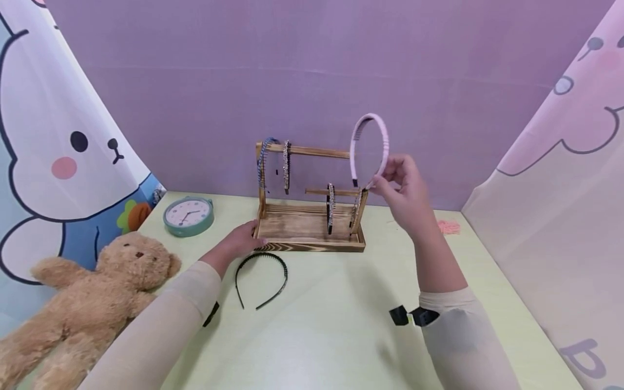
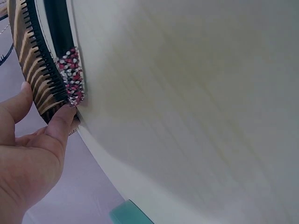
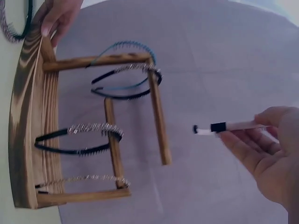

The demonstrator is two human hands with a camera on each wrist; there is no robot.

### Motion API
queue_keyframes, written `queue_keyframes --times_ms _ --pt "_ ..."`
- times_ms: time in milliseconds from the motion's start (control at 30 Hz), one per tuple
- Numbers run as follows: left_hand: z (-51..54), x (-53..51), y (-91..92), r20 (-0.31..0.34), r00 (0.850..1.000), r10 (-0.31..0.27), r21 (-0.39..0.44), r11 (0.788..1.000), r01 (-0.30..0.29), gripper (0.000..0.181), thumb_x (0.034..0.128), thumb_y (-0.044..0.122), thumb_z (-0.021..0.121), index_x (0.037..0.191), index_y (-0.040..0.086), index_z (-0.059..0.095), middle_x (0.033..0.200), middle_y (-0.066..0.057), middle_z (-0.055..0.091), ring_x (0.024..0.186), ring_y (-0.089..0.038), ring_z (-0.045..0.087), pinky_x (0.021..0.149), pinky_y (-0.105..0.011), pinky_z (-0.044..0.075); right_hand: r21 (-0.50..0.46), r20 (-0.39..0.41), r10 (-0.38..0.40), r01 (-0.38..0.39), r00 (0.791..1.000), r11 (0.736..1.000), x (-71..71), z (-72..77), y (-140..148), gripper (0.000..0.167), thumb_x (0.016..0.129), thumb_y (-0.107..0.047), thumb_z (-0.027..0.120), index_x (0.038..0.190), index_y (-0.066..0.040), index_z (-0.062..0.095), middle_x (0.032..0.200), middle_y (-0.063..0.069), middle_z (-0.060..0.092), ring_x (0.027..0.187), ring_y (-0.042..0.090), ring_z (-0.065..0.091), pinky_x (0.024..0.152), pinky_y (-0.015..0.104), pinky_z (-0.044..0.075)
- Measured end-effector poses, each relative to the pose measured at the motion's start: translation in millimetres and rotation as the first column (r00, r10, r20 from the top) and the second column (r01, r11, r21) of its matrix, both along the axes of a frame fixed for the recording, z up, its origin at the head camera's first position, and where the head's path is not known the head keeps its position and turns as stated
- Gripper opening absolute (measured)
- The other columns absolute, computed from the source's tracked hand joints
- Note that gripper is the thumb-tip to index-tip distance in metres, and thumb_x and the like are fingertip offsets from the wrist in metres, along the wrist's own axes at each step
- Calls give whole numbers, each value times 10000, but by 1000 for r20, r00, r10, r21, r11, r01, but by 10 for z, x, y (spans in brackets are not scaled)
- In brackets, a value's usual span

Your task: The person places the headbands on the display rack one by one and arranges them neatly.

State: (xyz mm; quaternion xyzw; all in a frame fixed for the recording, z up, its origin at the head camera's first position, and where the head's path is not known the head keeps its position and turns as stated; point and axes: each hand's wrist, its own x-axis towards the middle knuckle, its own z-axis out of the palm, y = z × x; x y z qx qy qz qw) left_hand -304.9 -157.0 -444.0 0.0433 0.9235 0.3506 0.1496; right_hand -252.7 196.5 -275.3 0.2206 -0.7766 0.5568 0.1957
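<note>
My right hand (image 1: 404,189) pinches one side of a pale pink headband (image 1: 385,142), held up off the right end of a wooden headband rack (image 1: 292,223). My left hand (image 1: 239,240) grips the front left corner of the rack's tray. On the upper bar hang a blue headband (image 1: 263,157) and a sparkly headband (image 1: 286,168). The lower bar carries a black jewelled headband (image 1: 331,208) and a thin beaded headband (image 1: 357,208). A black toothed headband (image 1: 263,254) lies on the table before the rack; red and white beads (image 2: 72,77) show on it in the left wrist view.
A brown teddy bear (image 1: 97,295) lies at the left, near a round teal clock (image 1: 188,216). Something pink and stringy (image 1: 448,227) lies at the right behind my forearm. A purple cloth backdrop (image 1: 219,97) rises behind the pale green table (image 1: 317,325).
</note>
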Motion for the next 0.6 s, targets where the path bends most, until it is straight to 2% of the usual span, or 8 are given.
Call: queue_keyframes --times_ms 100,300,433,600 --pt "-1 1 -4 5 1000 3 6 1000 -3 774 1014 324 540 1579 44 92 1604 -233 198 1469 -435 185 1193 -569 189 9 -53 -97 98 994 995 -149 -50 40 291 962 -55 591 1207 23 454 1002 100 576 906 167 608 802 260 593" --pt "-9 15 -8 13 1000 5 14 1000 -6 773 1013 319 541 1580 49 91 1603 -232 202 1469 -435 186 1194 -569 184 91 -141 -268 282 953 955 -496 -232 90 292 964 -125 604 1207 -7 494 1025 99 614 923 128 617 786 204 579" --pt "-20 11 -2 8 1000 4 21 1000 -4 768 1011 312 546 1580 52 101 1600 -230 216 1467 -433 197 1193 -566 190 129 -125 -311 327 942 936 -680 -322 57 282 964 -142 601 1192 -9 503 1035 108 619 948 160 613 815 267 586" --pt "-40 -24 -13 -6 1000 11 27 1000 -10 757 1009 312 553 1582 67 123 1590 -222 255 1463 -423 222 1193 -558 203 157 -90 -282 293 955 943 -834 -373 -92 276 965 -134 597 1191 -6 503 1059 132 621 984 226 623 859 340 584"
